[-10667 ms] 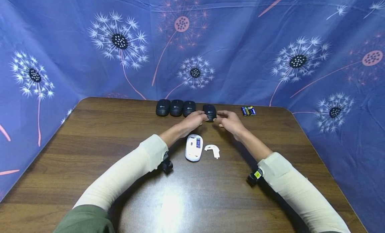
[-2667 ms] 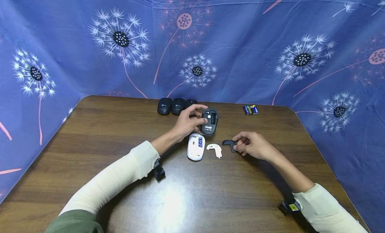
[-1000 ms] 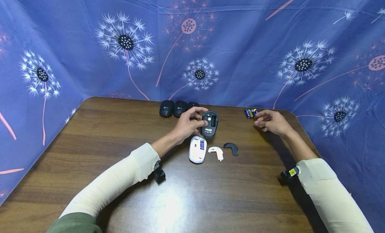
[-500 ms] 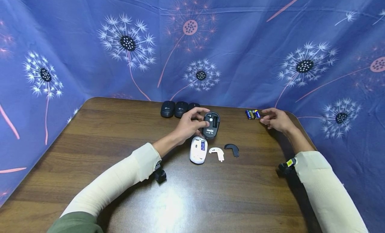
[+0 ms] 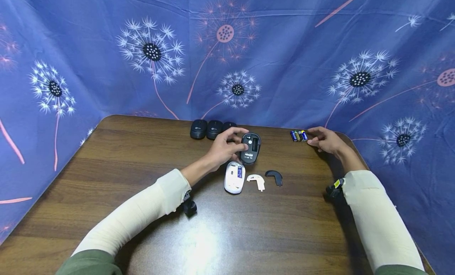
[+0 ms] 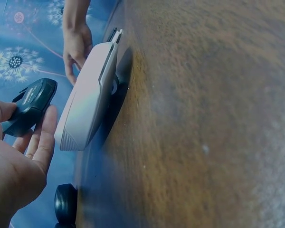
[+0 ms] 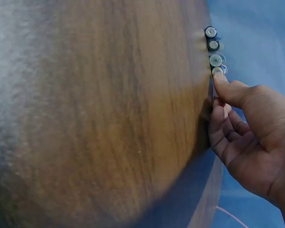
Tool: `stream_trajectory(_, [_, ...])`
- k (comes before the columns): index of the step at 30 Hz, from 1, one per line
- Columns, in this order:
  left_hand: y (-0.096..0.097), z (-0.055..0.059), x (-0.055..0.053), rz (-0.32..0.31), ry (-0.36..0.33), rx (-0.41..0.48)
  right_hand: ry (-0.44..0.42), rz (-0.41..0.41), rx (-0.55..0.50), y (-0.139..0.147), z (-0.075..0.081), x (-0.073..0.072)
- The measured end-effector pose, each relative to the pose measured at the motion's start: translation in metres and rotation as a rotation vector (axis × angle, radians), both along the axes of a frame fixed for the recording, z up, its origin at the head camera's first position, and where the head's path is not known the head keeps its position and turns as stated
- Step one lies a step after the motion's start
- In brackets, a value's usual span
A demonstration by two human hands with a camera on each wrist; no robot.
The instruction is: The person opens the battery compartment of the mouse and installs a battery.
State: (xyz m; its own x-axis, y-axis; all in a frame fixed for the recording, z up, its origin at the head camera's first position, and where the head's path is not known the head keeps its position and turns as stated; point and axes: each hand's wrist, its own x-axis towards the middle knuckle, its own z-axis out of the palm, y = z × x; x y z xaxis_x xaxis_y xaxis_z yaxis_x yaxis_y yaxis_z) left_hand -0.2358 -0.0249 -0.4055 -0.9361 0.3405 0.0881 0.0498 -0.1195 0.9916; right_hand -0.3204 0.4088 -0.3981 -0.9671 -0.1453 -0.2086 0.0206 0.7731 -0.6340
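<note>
My left hand [image 5: 221,149] holds a black computer mouse [image 5: 251,148] with its underside facing up and its long battery slot uncovered. A white mouse [image 5: 234,178] lies underside up just below it, a blue strip with lettering showing. To its right rest a white curved battery cover [image 5: 256,182] and a black one [image 5: 274,176]. At the back right my right hand [image 5: 328,141] has thumb and forefinger at the two ends of the rightmost battery [image 5: 303,136] in a row of several. In the right wrist view the thumb covers that battery's near end; the forefinger's tip is hidden.
Black mice [image 5: 198,129] stand side by side at the table's back edge, one partly hidden by the left hand. A blue flowered cloth [image 5: 277,70] hangs right behind the wooden table [image 5: 160,227].
The black mouse was lifted from the back edge and turned over. Its cover was laid beside the white one. My right hand moved to the batteries and closed in on the end one.
</note>
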Motion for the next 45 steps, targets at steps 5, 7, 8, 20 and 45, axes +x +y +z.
stream_trajectory(5, [0.0,-0.001,0.0,-0.001,-0.003,0.0,-0.023,0.022,0.015,0.0,0.0,-0.003])
stream_trajectory(7, [0.001,0.0,0.001,-0.001,-0.001,-0.01,-0.026,0.034,0.017,0.0,0.0,-0.003])
stream_trajectory(8, [0.001,0.0,0.001,0.0,0.001,-0.016,-0.028,0.041,0.018,0.0,0.0,-0.004])
stream_trajectory(20, [0.0,-0.002,0.001,0.005,0.015,-0.02,-0.042,0.127,0.054,-0.004,0.002,-0.01])
stream_trajectory(45, [-0.002,0.002,0.0,0.006,0.009,-0.02,0.016,0.119,-0.069,0.001,-0.009,-0.01])
